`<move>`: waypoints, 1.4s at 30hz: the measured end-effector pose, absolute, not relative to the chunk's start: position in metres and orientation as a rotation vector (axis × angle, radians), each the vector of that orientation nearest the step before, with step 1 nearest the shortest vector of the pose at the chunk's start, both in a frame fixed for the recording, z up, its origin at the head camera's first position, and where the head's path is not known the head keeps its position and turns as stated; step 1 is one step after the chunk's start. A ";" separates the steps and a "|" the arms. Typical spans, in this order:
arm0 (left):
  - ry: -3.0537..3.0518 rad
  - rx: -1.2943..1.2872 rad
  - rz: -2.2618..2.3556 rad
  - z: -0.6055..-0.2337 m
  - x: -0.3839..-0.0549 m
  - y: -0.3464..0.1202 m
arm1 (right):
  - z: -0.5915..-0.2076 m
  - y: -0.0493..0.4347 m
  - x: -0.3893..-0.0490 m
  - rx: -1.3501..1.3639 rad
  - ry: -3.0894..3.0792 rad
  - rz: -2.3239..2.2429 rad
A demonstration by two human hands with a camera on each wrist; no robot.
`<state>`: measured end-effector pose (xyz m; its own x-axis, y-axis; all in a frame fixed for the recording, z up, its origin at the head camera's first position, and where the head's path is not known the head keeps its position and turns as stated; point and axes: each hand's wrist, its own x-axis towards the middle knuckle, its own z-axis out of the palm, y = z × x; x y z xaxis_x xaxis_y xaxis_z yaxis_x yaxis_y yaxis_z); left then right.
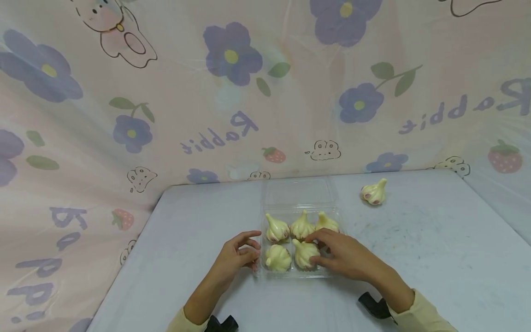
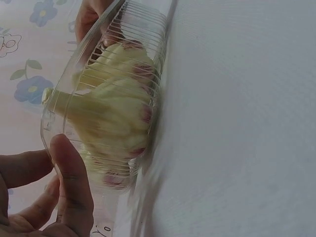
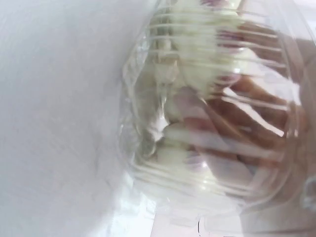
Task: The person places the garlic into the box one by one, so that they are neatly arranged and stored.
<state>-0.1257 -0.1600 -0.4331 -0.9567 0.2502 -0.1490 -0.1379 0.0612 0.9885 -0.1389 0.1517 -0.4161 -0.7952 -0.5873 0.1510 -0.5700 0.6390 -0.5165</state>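
Head view shows our right grip (image 1: 345, 255) pinching the front-middle garlic bulb (image 1: 305, 255) from its right, stem (image 1: 295, 242) pointing away leftward.

head view faces forward-down; near wrist views share the clear box (image 1: 296, 274).
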 end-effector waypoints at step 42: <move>2.057 0.122 1.974 -0.429 -0.123 -0.158 | -0.420 0.153 -0.142 -1.004 2.708 -1.068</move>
